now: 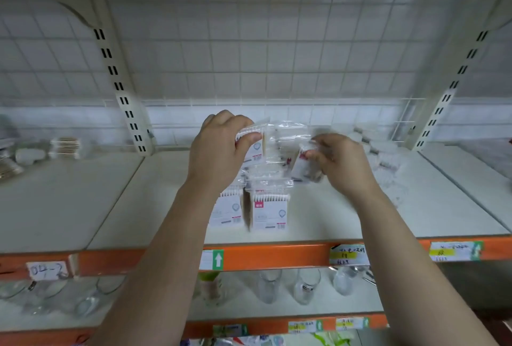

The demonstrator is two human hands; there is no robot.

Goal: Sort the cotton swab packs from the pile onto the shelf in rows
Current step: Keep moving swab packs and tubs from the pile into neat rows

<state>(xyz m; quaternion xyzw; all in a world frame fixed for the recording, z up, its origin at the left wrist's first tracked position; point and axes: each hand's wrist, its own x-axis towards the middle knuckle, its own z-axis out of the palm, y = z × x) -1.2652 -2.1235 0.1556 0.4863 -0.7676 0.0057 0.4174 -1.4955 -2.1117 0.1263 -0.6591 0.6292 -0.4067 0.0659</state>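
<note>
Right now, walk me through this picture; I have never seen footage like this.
No machine here: a person works bare-handed, and the single picture comes from a camera on their head, looking forward and down. The left hand pinches one cotton swab pack; the right hand holds another pack, blurred. Behind them lies the pile of packs in clear wrapping. In front, two packs stand upright side by side on the shelf. Drinking glasses sit on the shelf below.

Clear drinking glasses [306, 286] stand on the lower level beneath yellow price labels [348, 255]; a wire grid [266, 40] fronts a white tiled wall [313, 115].
</note>
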